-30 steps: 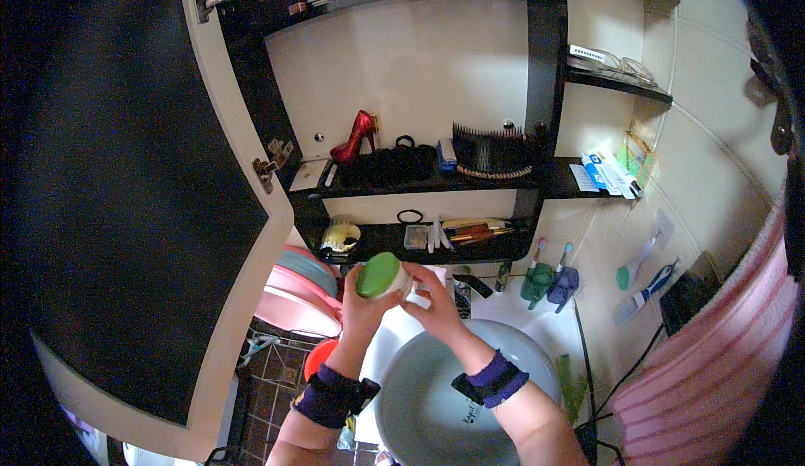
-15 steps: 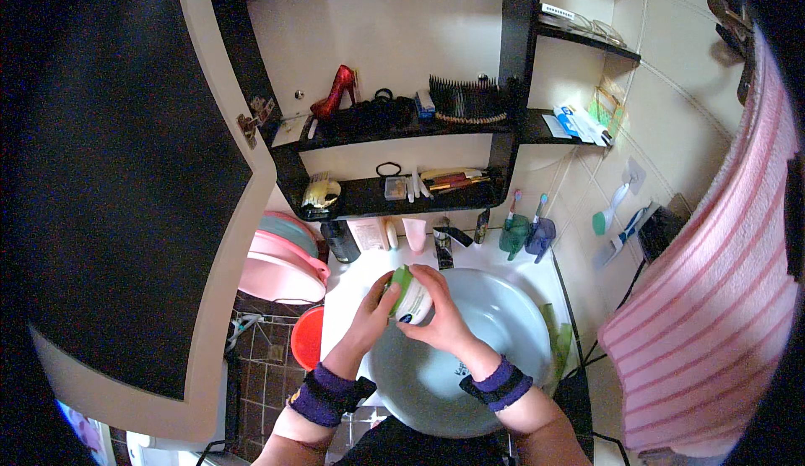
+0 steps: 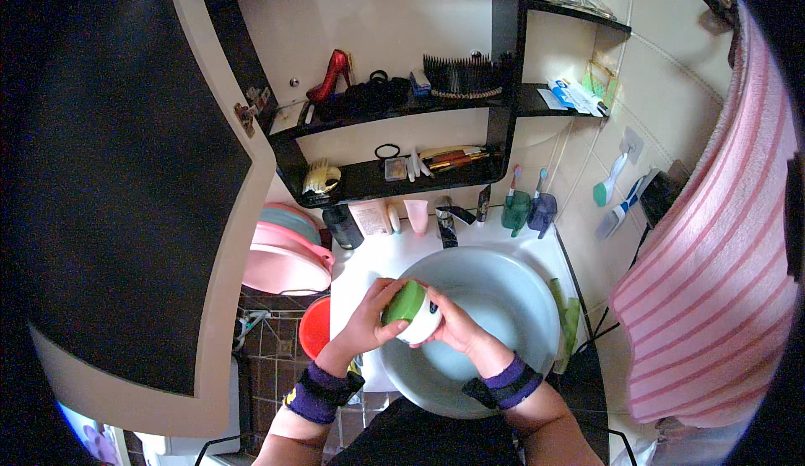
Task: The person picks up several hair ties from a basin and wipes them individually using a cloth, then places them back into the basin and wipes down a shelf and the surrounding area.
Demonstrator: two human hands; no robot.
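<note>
Between my two hands is a round white jar [image 3: 423,323] with a green lid [image 3: 404,301], tilted so the lid faces up and to the left. My left hand [image 3: 370,318] has its fingers and thumb around the lid side. Wrapped round the white body from the right is my right hand [image 3: 457,325]. Both wrists wear dark purple bands. Below the jar sits a large pale blue basin [image 3: 495,344] on the white washstand [image 3: 356,269].
An open cabinet door [image 3: 220,298] stands at the left. Shelves [image 3: 402,114] with a comb and small items hang ahead. A faucet [image 3: 449,223], tubes and toothbrush cups [image 3: 516,211] line the back. A pink striped towel [image 3: 696,298] hangs right; a red bucket [image 3: 315,328] stands lower left.
The jar has been turned, so more of its green lid shows. My hands sit slightly lower in the picture, and the whole view has shifted a little.
</note>
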